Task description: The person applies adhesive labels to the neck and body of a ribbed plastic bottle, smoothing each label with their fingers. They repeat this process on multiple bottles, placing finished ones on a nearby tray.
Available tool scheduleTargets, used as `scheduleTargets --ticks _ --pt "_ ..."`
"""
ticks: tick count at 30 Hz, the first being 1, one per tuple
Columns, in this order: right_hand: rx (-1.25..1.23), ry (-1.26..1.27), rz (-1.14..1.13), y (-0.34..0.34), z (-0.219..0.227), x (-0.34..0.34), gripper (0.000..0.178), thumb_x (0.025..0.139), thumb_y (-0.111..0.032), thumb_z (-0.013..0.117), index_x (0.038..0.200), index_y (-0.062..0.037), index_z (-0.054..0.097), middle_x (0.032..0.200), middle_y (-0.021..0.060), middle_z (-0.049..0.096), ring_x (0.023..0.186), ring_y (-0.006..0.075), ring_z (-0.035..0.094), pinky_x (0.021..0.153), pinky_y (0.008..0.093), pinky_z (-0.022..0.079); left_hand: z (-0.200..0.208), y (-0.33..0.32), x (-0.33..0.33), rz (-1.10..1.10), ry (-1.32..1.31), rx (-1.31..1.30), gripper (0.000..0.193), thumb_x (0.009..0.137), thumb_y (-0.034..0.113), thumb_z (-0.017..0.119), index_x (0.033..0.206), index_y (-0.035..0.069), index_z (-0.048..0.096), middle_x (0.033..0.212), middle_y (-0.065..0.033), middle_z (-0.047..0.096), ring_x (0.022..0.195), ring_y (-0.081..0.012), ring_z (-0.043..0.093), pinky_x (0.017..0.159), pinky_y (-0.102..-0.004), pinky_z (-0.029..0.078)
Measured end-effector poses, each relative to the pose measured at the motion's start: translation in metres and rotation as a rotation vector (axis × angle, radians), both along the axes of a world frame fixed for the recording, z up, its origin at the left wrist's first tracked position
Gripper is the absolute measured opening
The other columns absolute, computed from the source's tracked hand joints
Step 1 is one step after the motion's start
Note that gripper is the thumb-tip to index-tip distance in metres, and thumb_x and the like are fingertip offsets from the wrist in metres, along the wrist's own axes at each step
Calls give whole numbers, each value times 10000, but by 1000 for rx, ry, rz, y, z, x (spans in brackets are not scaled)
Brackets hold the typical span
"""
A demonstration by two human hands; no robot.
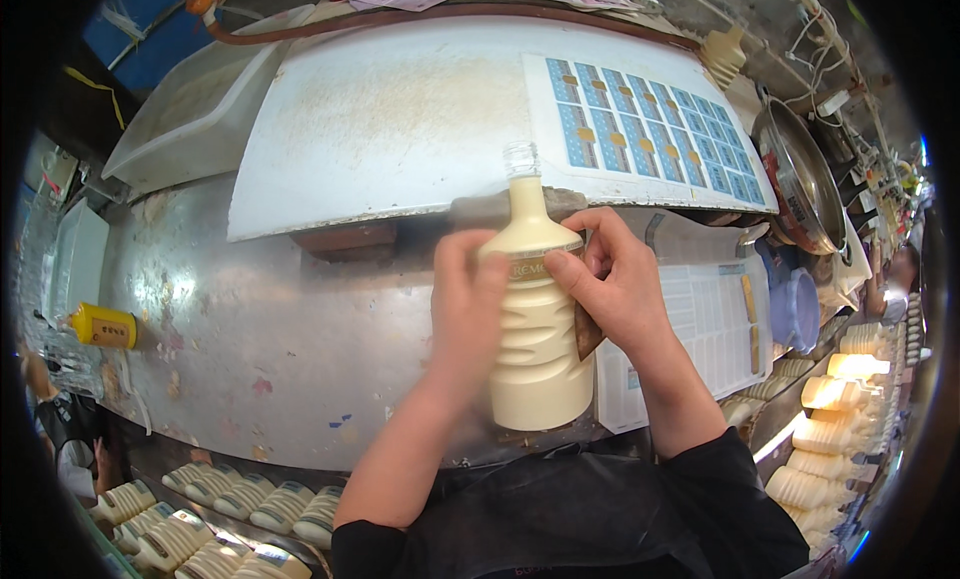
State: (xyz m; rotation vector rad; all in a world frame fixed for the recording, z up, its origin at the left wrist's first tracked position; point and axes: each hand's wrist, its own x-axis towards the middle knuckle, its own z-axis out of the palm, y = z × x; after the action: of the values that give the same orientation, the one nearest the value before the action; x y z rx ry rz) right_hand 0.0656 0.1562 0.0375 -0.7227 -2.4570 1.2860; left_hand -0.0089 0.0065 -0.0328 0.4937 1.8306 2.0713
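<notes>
A cream-coloured, ribbed bottle [543, 379] with a clear threaded neck lies in front of me, its neck pointing away. Round its shoulder runs a narrow gold-brown label [526, 267]. On the bottle's left side, my left hand [468, 294] is smeared by motion, so I cannot make out its fingers. My right hand [617, 279] grips the right side of the shoulder, its thumb pressed on the label's end and the other fingers curled. A flat brown piece with a pointed corner [587, 335] sticks out below the right palm; its hold is partly hidden.
Beyond the bottle, a white board [400, 119] bears a sheet of blue labels [640, 129]. A white label sheet [680, 329] lies to the right. A yellow bottle [105, 326] sits left on the metal table [240, 369]. Rows of cream bottles [250, 499] stand near both lower corners.
</notes>
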Motion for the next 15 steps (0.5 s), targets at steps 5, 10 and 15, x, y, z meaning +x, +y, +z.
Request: scheduleTargets --ticks 5,10,15 --pt "-63 19 8 2 0 4 358 869 -321 757 1084 -48 671 693 -8 499 652 98 496 610 278 417 9 1 3 -44 -221 171 256 1111 253 473 1264 50 502 1158 -49 564 1044 -103 542 929 -275 480" --pt "-557 219 1 44 -7 17 278 998 -236 551 1174 -49 659 966 -25 614 915 64 558 865 233 436 19 1 2 -19 -209 65 327 1055 287 578 1287 66 511 1165 -74 573 1061 -135 556 940 -313 489" --pt "55 404 -107 16 -8 27 226 915 22 648 1126 -55 664 1092 49 675 926 116 620 854 290 512 17 3 4 -17 -281 183 267 1070 247 563 1262 64 533 1156 -54 600 1041 -123 583 923 -300 510"
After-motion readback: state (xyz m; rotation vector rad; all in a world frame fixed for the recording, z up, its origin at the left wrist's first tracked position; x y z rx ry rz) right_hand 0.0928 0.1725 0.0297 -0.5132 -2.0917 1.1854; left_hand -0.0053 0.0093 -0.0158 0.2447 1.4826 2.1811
